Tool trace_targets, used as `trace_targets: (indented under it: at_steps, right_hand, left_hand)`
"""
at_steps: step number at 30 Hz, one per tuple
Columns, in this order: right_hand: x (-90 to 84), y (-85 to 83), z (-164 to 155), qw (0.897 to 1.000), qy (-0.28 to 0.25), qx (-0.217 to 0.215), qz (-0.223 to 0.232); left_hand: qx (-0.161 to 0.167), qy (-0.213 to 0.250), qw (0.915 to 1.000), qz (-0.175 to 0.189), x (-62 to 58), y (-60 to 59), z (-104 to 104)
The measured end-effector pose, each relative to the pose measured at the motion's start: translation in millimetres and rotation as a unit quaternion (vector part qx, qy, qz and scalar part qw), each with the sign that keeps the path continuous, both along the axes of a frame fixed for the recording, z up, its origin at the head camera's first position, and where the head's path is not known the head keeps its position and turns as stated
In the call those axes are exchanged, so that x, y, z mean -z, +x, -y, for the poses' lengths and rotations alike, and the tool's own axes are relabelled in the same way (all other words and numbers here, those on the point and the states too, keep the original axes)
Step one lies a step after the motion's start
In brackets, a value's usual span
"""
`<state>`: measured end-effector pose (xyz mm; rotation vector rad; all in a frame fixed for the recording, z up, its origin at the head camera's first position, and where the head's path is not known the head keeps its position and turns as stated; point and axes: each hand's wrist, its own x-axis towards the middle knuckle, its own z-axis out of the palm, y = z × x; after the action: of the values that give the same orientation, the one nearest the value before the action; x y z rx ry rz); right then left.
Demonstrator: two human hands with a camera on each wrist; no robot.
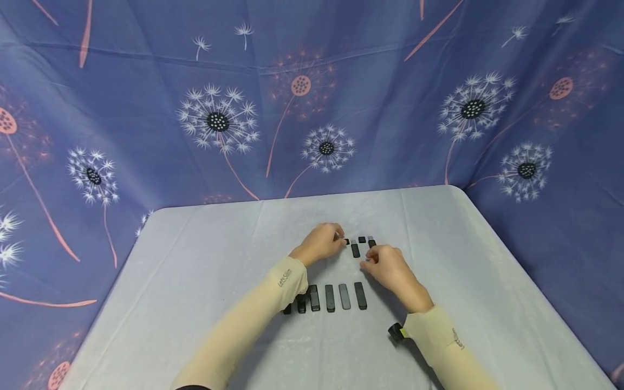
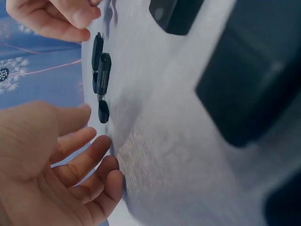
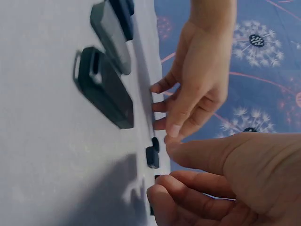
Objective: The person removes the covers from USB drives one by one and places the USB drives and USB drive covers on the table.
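Note:
Two uncapped black USB flash drives lie near the hands: one (image 1: 355,249) between them, the other (image 1: 372,243) just beyond the right fingers. Two small black caps, the left cap (image 1: 346,241) and the right cap (image 1: 362,239), sit close to their metal plugs. My left hand (image 1: 323,241) is beside the left cap; in the left wrist view its fingers are bent loosely, with a gap to that cap (image 2: 103,112). My right hand (image 1: 387,265) hovers by the right drive, thumb and forefinger apart. Nothing shows in either hand.
Closer to me, several sticks lie in a row, among them a black stick (image 1: 361,296) and a grey stick (image 1: 344,296); the left sleeve (image 1: 287,281) partly covers the row's left end. A pale cloth covers the table (image 1: 195,254). Behind hangs a blue dandelion-print curtain (image 1: 380,135).

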<state>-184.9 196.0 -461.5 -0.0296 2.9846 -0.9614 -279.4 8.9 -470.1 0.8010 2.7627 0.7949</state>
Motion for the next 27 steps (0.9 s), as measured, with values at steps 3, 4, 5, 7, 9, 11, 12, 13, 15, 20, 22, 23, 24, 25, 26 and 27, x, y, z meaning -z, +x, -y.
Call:
trace_targets:
  at_steps: [3, 4, 5, 7, 9, 11, 12, 13, 15, 20, 22, 23, 24, 25, 26, 27]
  right_hand:
    - [-4.3, 6.6, -2, 1.0, -0.003, -0.008, -0.011]
    - [-5.8, 8.5, -1, 1.0, -0.005, -0.008, -0.016]
    - [-7.6, 10.9, -1, 1.0, -0.009, -0.009, -0.019]
    - [-10.2, 15.6, 0, 0.999, -0.01, -0.015, -0.033]
    - [-11.9, 20.8, 1, 0.999, -0.007, -0.029, -0.046]
    - [-12.9, 26.6, 2, 0.997, -0.005, -0.046, -0.056]
    - [-12.9, 29.2, 3, 0.996, -0.001, -0.056, -0.062]
    - [-13.1, 31.8, 3, 0.995, 0.002, -0.067, -0.069]
    - [-13.7, 36.6, 4, 0.994, 0.005, -0.081, -0.079]
    - [-15.9, 46.4, 7, 0.99, 0.008, -0.107, -0.095]
    - [-15.8, 49.8, 8, 0.987, 0.013, -0.124, -0.097]
    - [-15.6, 51.5, 9, 0.986, 0.017, -0.133, -0.097]
    - [-15.1, 52.9, 9, 0.985, 0.02, -0.141, -0.099]
    - [-14.6, 54.1, 10, 0.983, 0.023, -0.148, -0.103]
    - [-14.0, 55.0, 10, 0.982, 0.027, -0.155, -0.108]
    - [-13.6, 55.8, 11, 0.98, 0.031, -0.159, -0.116]
  left_hand:
    - [0.003, 0.005, 0.9999, 0.015, -3.6, 4.7, 6]
    - [0.004, 0.006, 0.9998, 0.019, -4.6, 6.5, 8]
    - [0.007, 0.005, 0.9998, 0.02, -6.1, 8.7, 10]
    - [0.011, 0.003, 0.9998, 0.015, -7.9, 12.3, 13]
    - [0.016, 0.003, 0.9998, 0.007, -9.8, 16.3, 17]
    - [0.021, 0.004, 0.9998, 0.001, -11.7, 20.6, 20]
    - [0.024, 0.006, 0.9997, 0.002, -12.9, 22.9, 22]
    - [0.026, 0.012, 0.9996, 0.004, -14.3, 25.5, 24]
    - [0.03, 0.021, 0.9993, 0.011, -17.2, 30.5, 27]
    - [0.026, 0.04, 0.9987, 0.017, -23.7, 42.5, 37]
    - [0.021, 0.04, 0.9988, 0.016, -24.5, 47.6, 42]
    - [0.019, 0.039, 0.9989, 0.016, -24.4, 50.4, 45]
    - [0.019, 0.037, 0.999, 0.017, -24.6, 53.7, 47]
    - [0.02, 0.033, 0.9992, 0.014, -25.1, 57.3, 49]
    - [0.022, 0.027, 0.9993, 0.01, -25.2, 60.7, 51]
    - [0.025, 0.022, 0.9994, 0.002, -25.6, 64.1, 53]
